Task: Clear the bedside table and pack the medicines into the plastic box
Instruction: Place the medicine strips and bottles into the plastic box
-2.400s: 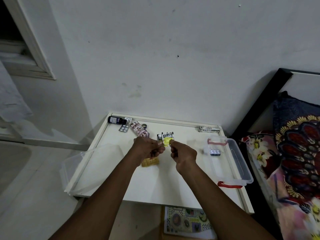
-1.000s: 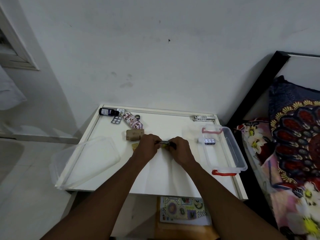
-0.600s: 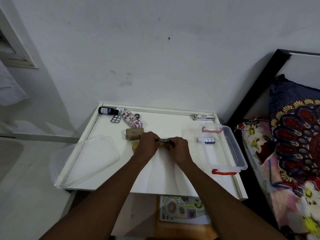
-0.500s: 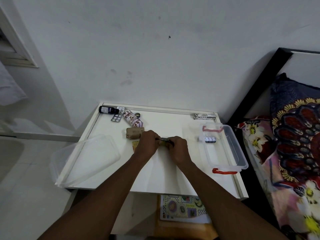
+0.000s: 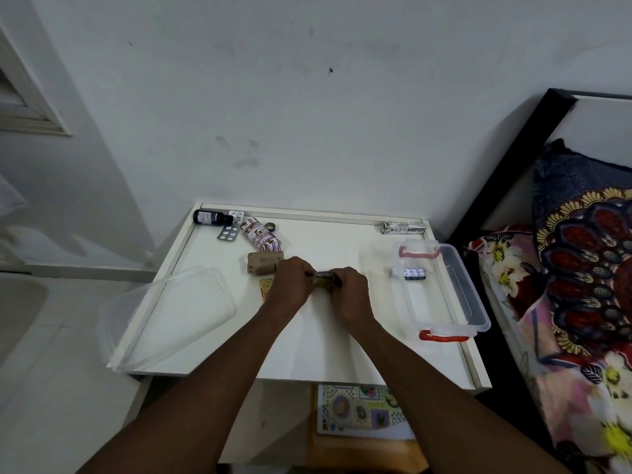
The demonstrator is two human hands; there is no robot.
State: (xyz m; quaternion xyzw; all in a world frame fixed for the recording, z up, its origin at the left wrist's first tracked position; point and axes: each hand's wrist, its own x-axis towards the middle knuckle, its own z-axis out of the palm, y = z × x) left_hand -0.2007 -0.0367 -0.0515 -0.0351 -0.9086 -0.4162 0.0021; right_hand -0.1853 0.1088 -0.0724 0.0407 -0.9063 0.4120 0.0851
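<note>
Both the left hand point(image 5: 290, 282) and the right hand point(image 5: 349, 293) pinch with curled fingers a small dark-and-yellow medicine packet point(image 5: 325, 279) between them over the middle of the white bedside table point(image 5: 342, 241), while the clear plastic box point(image 5: 473, 299) stands near on the right, holding one blister strip point(image 5: 413, 273).

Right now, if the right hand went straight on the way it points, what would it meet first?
Probably the left hand, just ahead across the small packet both pinch; the right hand points forward-left, toward the brown roll beyond. Depth is unclear.
</note>
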